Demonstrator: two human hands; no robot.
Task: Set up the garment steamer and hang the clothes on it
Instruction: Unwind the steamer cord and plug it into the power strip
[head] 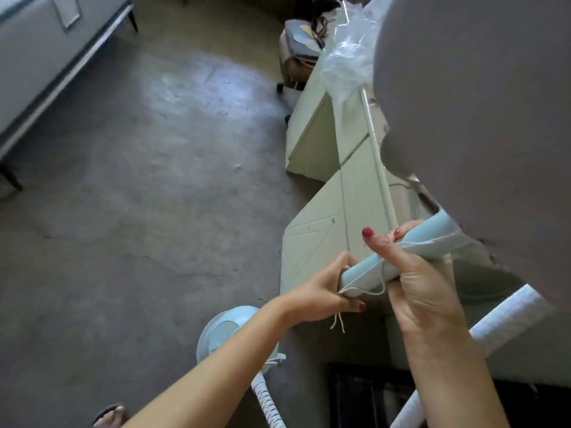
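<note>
A pale blue hanger arm (438,239) of the garment steamer slants across the lower right, with a thin white garment strap (367,291) looped around it. My left hand (324,293) grips its lower end. My right hand (417,282) wraps the arm further up, thumb raised. A grey garment (482,103) hangs from the arm's upper part and fills the upper right. The steamer's round blue base (222,329) stands on the floor below my left forearm, with its ribbed white hose (267,403) beside it. The white pole (378,156) rises behind the arm.
A pale green cabinet (327,211) stands close behind the steamer, with crumpled clear plastic (349,54) on top. A grey sofa (40,63) sits at the upper left. A wheeled chair (296,57) is at the top middle. My sandalled foot (111,415) is on the concrete floor (154,180).
</note>
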